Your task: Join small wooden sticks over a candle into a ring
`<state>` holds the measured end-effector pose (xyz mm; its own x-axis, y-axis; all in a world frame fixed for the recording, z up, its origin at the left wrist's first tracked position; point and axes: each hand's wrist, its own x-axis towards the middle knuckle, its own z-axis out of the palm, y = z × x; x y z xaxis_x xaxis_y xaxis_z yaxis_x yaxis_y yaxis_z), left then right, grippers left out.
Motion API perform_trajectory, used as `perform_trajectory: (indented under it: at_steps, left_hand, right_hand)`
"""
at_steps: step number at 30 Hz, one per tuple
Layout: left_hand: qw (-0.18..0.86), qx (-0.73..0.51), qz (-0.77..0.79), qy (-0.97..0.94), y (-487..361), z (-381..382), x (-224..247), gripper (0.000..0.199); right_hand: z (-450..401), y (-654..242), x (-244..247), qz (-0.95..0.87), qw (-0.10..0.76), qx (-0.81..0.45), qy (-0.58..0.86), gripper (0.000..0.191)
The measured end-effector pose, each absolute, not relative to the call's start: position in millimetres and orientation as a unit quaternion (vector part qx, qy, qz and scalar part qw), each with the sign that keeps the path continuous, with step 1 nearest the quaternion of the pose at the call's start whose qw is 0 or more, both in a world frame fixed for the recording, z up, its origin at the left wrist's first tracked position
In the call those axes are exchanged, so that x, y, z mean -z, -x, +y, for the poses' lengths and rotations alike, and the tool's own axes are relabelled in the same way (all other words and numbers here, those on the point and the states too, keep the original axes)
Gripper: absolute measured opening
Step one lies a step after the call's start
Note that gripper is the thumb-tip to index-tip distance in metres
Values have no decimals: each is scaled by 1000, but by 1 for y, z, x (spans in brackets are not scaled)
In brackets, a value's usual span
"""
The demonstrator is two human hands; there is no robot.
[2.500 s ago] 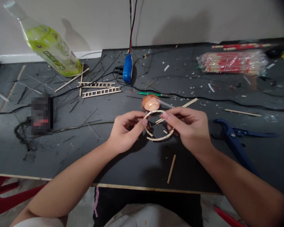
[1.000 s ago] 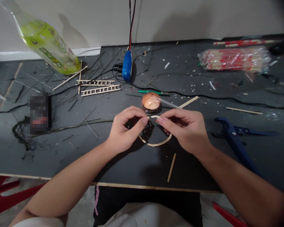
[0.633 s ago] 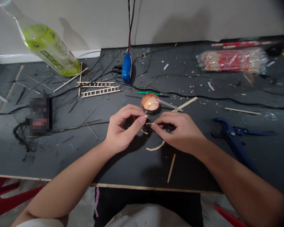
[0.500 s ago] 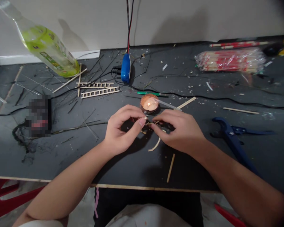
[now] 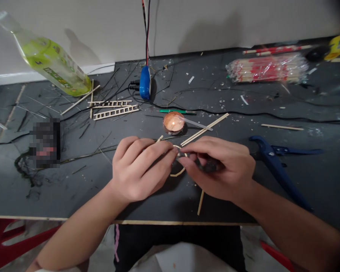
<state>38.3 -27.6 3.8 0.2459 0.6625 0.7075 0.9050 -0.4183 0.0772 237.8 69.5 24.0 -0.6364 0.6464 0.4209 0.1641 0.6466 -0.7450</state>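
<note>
My left hand is closed, its back turned up and its fingertips pinched at a thin, curved wooden strip. The strip bends round in a loop between the hands. My right hand is closed too, thumb and forefinger pinching at the same strip from the other side. The fingertips nearly meet, and the exact grip is partly hidden. A short stick end shows above my left fingers. Just beyond my hands burns a candle in a small round cup, with a translucent stick leaning on its rim.
Small wooden ladders lie at left, near a tilted green-labelled bottle. A blue cable box stands behind. Blue cutters lie at right, wrapped chopsticks behind them. Loose sticks and a black cable cross the table.
My left hand has rolled over, so its back and fingers now cover more of the work. Both hands are slightly nearer the table's front edge, and the whole view has shifted a little.
</note>
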Motion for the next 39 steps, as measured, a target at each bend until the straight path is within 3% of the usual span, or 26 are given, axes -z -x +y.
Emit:
perform_trajectory:
  at_steps: [7,12,20,26,31,35,39]
  left_hand:
    - [227,354,-513,748,-45,-29,1,31]
    - [58,399,-560,724,-46,-30,8,18]
    - [29,441,-583,682,-49,-26,4,18]
    - [157,381,-545,730,-49,-28,10,26]
    - [180,396,-546,716,-47,-28,12,28]
    - [140,442,-543,700,-46,-24,10,26]
    - [89,462,-558,683,-47,-21,9,16]
  right_hand:
    - [69,-239,-18,-868,342,-276,232,9]
    - [70,-239,-15,-872,335,-267,236,9]
    - [70,-236,-18,-864,321,-289,258,12]
    - [70,-236,-16,-858,320,-296,270,13]
    - [71,-237,-20,-819,309,-386,291,14]
    - [72,-236,-24,-766,284,-475,328,14]
    - [73,-235,-21,-774,304,-456,318,14]
